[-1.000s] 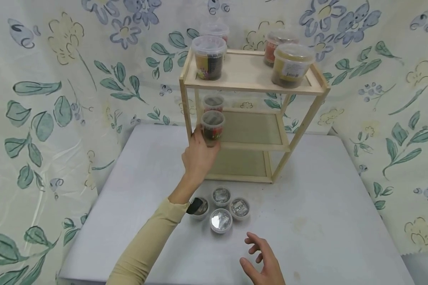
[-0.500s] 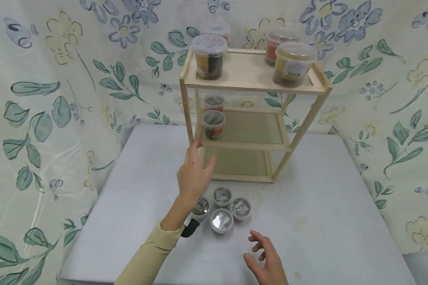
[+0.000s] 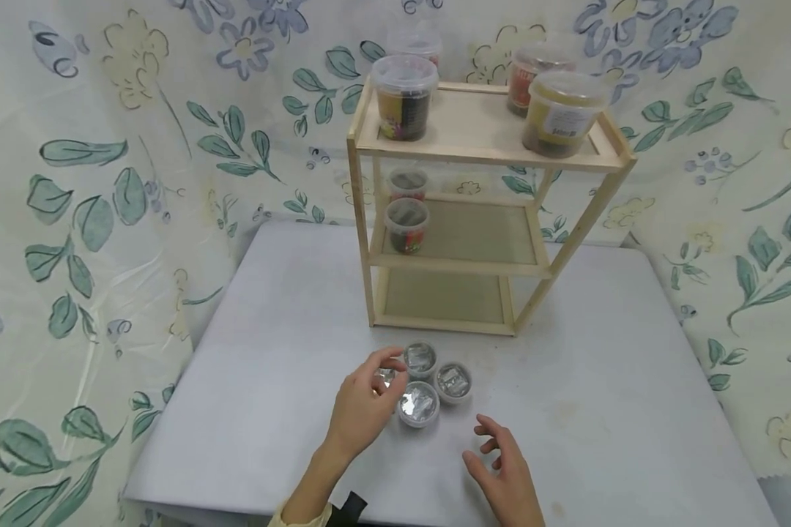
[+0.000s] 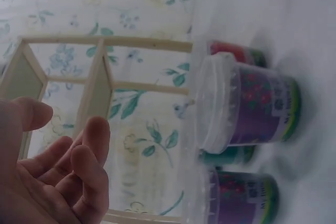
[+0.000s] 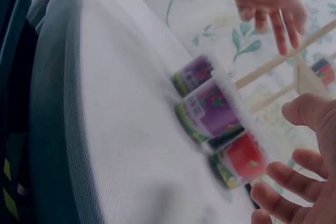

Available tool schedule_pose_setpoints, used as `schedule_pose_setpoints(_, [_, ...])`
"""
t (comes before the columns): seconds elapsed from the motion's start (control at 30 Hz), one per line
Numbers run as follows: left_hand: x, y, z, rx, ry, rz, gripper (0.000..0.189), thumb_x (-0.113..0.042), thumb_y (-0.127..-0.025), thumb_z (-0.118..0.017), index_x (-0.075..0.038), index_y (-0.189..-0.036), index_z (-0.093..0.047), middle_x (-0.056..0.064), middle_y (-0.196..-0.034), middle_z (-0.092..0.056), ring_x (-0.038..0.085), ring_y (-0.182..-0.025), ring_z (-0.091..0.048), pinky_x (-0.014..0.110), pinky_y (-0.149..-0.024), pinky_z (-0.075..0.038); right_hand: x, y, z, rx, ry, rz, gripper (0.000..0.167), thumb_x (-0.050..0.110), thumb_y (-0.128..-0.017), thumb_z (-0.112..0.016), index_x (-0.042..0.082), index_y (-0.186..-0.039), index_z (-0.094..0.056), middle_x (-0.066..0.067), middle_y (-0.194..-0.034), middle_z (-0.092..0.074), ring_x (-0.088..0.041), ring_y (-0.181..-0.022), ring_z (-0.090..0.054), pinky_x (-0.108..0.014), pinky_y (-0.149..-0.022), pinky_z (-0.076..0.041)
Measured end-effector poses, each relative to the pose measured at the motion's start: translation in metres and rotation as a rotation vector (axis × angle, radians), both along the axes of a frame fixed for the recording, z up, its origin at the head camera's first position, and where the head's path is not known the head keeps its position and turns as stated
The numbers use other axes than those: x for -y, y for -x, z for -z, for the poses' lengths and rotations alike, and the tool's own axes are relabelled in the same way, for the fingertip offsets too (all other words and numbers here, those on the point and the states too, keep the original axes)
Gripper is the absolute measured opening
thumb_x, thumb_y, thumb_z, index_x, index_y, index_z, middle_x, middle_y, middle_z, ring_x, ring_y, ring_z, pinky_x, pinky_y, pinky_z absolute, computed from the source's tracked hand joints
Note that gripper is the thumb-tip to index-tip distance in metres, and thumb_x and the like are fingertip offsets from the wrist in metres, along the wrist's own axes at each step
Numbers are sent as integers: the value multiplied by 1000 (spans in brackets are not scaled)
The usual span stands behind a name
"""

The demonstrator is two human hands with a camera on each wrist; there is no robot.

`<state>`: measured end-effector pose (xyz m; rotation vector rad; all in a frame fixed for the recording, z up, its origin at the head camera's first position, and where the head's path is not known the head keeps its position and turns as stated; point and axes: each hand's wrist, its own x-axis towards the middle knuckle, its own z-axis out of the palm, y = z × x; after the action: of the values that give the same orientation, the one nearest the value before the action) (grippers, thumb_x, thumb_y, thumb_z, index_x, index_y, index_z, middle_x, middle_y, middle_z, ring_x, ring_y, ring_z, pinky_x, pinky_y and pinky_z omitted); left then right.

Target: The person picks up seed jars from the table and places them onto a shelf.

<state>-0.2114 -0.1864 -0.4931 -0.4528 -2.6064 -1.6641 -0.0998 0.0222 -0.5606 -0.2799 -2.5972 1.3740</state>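
My left hand [image 3: 359,410], its fingers loosely curled around nothing, hovers beside a cluster of several small lidded plastic tubs on the table. It partly hides the leftmost tub [image 3: 385,376]; the front tub [image 3: 419,405], back tub [image 3: 420,359] and right tub [image 3: 453,383] show silvery lids. In the left wrist view a purple-labelled tub [image 4: 257,111] stands apart from the fingers. The right wrist view shows a red-labelled tub [image 5: 245,157] in the same group. Right of the cluster, my right hand [image 3: 507,472] is held with bent fingers, holding nothing.
Behind the tubs stands a three-tier wooden rack [image 3: 474,121]. Its middle shelf bears a front tub [image 3: 406,230] and a rear tub [image 3: 409,184] at the left. Larger tubs, including a yellow-labelled tub [image 3: 562,121], stand on top. Floral cloth [image 3: 237,146] hangs behind.
My left hand has let go of the front tub on the middle shelf and come down to the cluster on the table. The right hand has barely moved; the head view has shifted slightly.
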Motion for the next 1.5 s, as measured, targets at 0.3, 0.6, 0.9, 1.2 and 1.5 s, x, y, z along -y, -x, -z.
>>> schedule_pose_setpoints(0.3, [-8,-34,20,161,-24,11,27,-27,-97,-62,-19,-123,-65,-6,-99,-70,8,-50,-58,23,-46,-40,-9,24,17,130,-7,-12,56,19,-86,-75,11,-137,-52,-5,-119,-61,-10,-88,-53,-25,-73,-43])
schedule_pose_setpoints(0.6, [-8,-50,32,234,-34,19,22,-29,-97,-62,-17,-114,-68,-4,-97,-68,9,-49,-59,23,-46,-42,-21,56,21,149,-28,-18,66,18,-85,-74,6,-142,-44,-13,-128,-56,-14,-89,-52,-29,-72,-43])
schedule_pose_setpoints(0.9, [-8,-50,34,217,-32,9,20,-28,-96,-63,-19,-112,-69,-5,-94,-69,7,-49,-59,23,-46,-41,-22,69,30,99,-43,-63,69,18,-82,-77,4,-142,-45,-15,-127,-57,-13,-83,-48,-25,-67,-39])
schedule_pose_setpoints(1.2, [-6,-52,33,191,-53,9,20,-25,-96,-64,-16,-113,-69,1,-94,-70,6,-49,-58,23,-44,-41,-12,81,44,-46,-159,-76,69,25,-80,-81,-3,-135,-52,-12,-107,-65,-19,-85,-57,-31,-70,-47])
schedule_pose_setpoints(1.5, [-4,-52,35,189,-46,8,19,-26,-95,-64,-17,-111,-69,-5,-93,-69,6,-49,-58,23,-44,-40,-9,78,46,-15,-148,-12,68,21,-76,-84,-4,-131,-55,-20,-122,-65,-28,-98,-64,-43,-81,-53])
